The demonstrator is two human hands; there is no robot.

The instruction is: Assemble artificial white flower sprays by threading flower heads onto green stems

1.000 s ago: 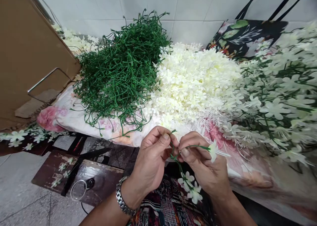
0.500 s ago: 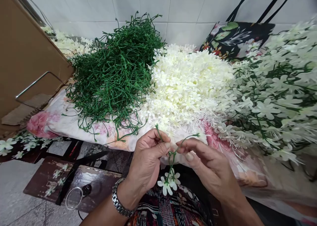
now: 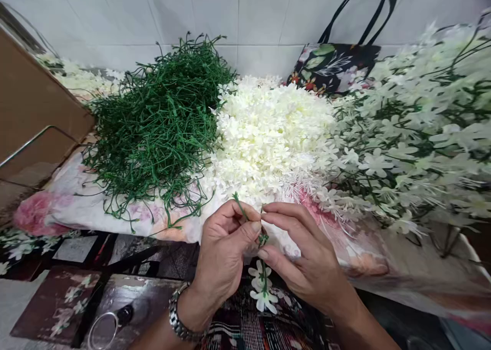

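Between thumb and forefinger, my left hand (image 3: 226,242) pinches a branching green plastic stem (image 3: 241,206), one tip of which sticks up past the fingers. White artificial flowers (image 3: 264,293) hang from the stem's lower end, over my lap. My right hand (image 3: 305,242) is at the stem's fork, its forefinger near the left fingertips and its thumb beside the stem below. Its fingers are apart; whether they grip a branch is partly hidden. Just beyond my hands lie a heap of loose white blossoms (image 3: 268,130) and a tangled pile of green stems (image 3: 157,119).
A floral cloth (image 3: 88,206) covers the work surface. Assembled white flower sprays (image 3: 414,150) crowd the right side. A black floral bag (image 3: 337,66) leans against the tiled wall (image 3: 215,12). A cardboard box (image 3: 34,84) stands left. Below are brown stools (image 3: 141,299).
The view has shifted, so the piles sit further left. My right fingers have moved in closer to the stem's fork, and the right branch no longer sticks out above them.
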